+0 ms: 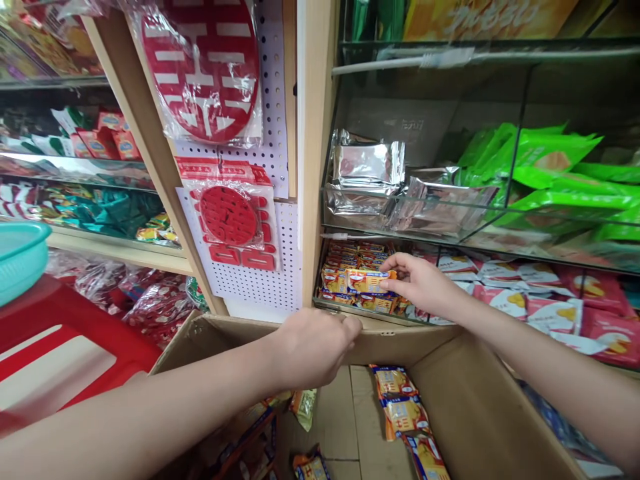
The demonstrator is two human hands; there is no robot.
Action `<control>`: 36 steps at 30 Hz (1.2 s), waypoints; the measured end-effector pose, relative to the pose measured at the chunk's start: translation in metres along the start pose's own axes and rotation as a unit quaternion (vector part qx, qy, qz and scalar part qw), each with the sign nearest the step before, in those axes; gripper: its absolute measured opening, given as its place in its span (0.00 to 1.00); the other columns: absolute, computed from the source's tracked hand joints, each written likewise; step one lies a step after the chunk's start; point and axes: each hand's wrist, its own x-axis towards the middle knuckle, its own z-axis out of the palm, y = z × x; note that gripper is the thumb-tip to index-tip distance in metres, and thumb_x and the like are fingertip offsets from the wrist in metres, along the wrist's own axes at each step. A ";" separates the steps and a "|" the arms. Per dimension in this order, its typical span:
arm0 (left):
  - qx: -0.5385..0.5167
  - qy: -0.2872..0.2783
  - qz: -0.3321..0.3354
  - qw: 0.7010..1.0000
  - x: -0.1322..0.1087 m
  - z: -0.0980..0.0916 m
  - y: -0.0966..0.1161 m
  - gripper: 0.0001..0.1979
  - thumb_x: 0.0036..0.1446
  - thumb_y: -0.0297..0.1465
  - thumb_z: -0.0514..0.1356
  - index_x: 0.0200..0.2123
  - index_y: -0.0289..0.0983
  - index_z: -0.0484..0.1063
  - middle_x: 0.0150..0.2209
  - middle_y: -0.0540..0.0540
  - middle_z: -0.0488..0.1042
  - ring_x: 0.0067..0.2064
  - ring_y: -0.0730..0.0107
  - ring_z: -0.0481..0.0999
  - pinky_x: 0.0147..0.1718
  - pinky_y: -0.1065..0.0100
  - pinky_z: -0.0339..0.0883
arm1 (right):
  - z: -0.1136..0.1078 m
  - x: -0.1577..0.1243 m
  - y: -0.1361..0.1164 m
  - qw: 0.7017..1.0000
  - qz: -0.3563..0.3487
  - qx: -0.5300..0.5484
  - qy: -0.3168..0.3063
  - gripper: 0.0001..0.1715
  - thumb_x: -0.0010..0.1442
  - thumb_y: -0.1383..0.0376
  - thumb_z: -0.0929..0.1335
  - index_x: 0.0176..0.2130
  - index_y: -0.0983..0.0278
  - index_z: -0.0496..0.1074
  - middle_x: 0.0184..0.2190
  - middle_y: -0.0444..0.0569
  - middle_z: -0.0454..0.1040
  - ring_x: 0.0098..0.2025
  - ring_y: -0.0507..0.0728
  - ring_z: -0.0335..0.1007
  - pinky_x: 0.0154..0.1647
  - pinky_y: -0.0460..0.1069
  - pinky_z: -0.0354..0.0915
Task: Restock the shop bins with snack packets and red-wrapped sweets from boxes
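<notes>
My right hand (413, 283) is closed, thumb and fingers pinching a small orange-and-yellow snack packet (367, 281). The packet is at the front of a low shelf compartment, over rows of matching snack packets (350, 253). My left hand (317, 347) is closed at the far rim of an open cardboard box (400, 340); its fingertips are largely hidden, and it appears to grip that rim. Inside the box, several matching packets (404, 415) lie along the right side, and a yellow-green packet (305, 407) shows below my left hand. My left forearm covers part of the box's contents.
Above the compartment, a glass-fronted shelf holds silver packets (367, 163) and bright green packets (565, 173). Pink-and-white packets (505, 300) fill the space to the right. Red decorations (230, 217) hang on a pegboard. A red stool (95, 353) with a teal basin (20, 257) stands left.
</notes>
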 end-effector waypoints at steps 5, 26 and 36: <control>-0.008 0.005 -0.013 1.000 0.001 0.002 0.000 0.10 0.56 0.31 0.45 0.37 0.36 0.62 0.31 0.45 0.74 0.31 0.61 0.74 0.25 0.64 0.64 | 0.020 0.015 -0.027 0.995 -0.023 -0.087 -0.043 0.07 0.48 0.66 0.67 0.32 0.64 0.68 0.28 0.45 0.71 0.30 0.53 0.65 0.32 0.46 0.59; -0.081 -0.013 -0.142 0.986 0.025 0.002 -0.015 0.28 0.49 0.47 0.51 0.44 0.30 0.65 0.40 0.36 0.71 0.41 0.54 0.71 0.40 0.58 0.65 | 0.042 0.027 -0.030 0.937 -0.249 -0.205 -0.137 0.12 0.54 0.71 0.60 0.29 0.67 0.73 0.29 0.50 0.72 0.33 0.53 0.67 0.35 0.46 0.60; -0.010 -0.005 -0.127 0.992 0.027 0.001 -0.012 0.24 0.49 0.46 0.51 0.35 0.30 0.70 0.33 0.37 0.73 0.38 0.54 0.70 0.37 0.57 0.65 | 0.012 0.004 -0.049 0.973 -0.198 -0.119 -0.006 0.14 0.58 0.63 0.60 0.30 0.66 0.72 0.28 0.48 0.71 0.32 0.52 0.65 0.35 0.46 0.58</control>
